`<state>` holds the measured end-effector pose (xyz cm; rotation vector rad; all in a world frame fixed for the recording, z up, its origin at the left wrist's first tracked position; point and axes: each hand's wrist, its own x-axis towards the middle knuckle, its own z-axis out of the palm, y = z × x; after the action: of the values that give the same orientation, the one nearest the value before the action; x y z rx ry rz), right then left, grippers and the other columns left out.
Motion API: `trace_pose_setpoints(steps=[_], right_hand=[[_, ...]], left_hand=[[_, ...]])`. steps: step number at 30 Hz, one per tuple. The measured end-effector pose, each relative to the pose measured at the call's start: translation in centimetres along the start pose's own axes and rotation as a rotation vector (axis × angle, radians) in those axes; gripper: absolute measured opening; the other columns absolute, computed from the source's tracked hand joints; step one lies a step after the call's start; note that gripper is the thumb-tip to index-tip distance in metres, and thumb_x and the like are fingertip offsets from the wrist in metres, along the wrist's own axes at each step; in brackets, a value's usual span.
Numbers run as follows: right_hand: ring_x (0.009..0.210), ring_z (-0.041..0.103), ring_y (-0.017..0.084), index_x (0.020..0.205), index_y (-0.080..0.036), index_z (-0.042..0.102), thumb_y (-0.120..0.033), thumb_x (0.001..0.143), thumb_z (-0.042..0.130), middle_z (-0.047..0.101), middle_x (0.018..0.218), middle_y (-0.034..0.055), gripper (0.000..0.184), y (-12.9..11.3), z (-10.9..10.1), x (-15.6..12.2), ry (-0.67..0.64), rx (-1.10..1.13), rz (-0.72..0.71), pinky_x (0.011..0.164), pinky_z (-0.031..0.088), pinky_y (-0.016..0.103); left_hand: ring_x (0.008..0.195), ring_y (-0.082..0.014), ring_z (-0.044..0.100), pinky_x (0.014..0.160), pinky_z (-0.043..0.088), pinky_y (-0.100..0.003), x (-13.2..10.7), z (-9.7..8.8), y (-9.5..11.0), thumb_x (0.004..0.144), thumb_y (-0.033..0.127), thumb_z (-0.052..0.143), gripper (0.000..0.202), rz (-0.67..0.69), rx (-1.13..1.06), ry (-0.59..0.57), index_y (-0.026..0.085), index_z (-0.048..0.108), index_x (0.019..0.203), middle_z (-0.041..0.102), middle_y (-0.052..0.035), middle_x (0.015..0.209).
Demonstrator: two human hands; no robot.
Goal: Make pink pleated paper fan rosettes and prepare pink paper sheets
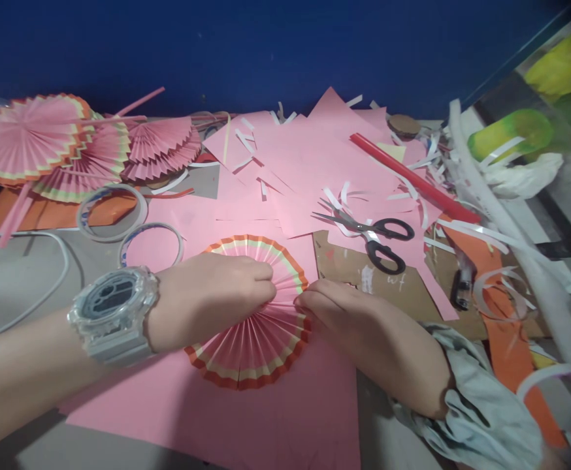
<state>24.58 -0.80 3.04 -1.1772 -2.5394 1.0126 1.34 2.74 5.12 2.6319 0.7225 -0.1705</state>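
Both hands (285,303) pinched together at the pleated paper fan's (251,346) centre

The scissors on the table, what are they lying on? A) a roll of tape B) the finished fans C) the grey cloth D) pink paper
D: the scissors lie open on the pink paper, to the right of the fan both hands pinch.
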Motion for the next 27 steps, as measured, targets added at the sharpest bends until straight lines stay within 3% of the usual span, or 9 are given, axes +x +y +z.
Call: trace_pose_setpoints(steps=[6, 17, 27], right_hand=[[0.064, 0.045, 0.016, 0.07, -0.022, 0.038, 0.002, 0.079, 0.03, 0.045, 0.073, 0.0006, 0.026, -0.04, 0.15, -0.01, 0.045, -0.085, 0.003, 0.058, 0.036, 0.033], [0.066, 0.046, 0.014, 0.072, -0.022, 0.04, 0.0, 0.083, 0.03, 0.047, 0.074, -0.0005, 0.026, 0.08, 0.22, -0.14, 0.018, 0.025, 0.019, 0.06, 0.038, 0.031], [0.064, 0.041, 0.014, 0.071, -0.023, 0.037, -0.007, 0.088, 0.028, 0.043, 0.071, -0.0011, 0.024, 0.27, 0.49, -0.14, 0.028, -0.024, 0.0, 0.059, 0.033, 0.032]], left_hand=[[0.066, -0.0127, 0.048, 0.052, 0.032, -0.025, 0.11, 0.05, 0.02, 0.081, 0.008, 0.047, 0.012, 0.005, -0.011, 0.026, 0.018, 0.055, 0.079, 0.054, -0.0004, 0.079], [0.065, -0.0129, 0.047, 0.052, 0.03, -0.025, 0.0, 0.34, -0.03, 0.082, 0.009, 0.046, 0.013, -0.01, 0.001, 0.032, 0.018, 0.054, 0.077, 0.054, -0.0002, 0.078], [0.065, -0.0126, 0.046, 0.052, 0.031, -0.026, 0.2, 0.15, 0.12, 0.08, 0.007, 0.047, 0.012, -0.011, 0.035, 0.01, 0.017, 0.054, 0.077, 0.053, -0.0004, 0.079]])
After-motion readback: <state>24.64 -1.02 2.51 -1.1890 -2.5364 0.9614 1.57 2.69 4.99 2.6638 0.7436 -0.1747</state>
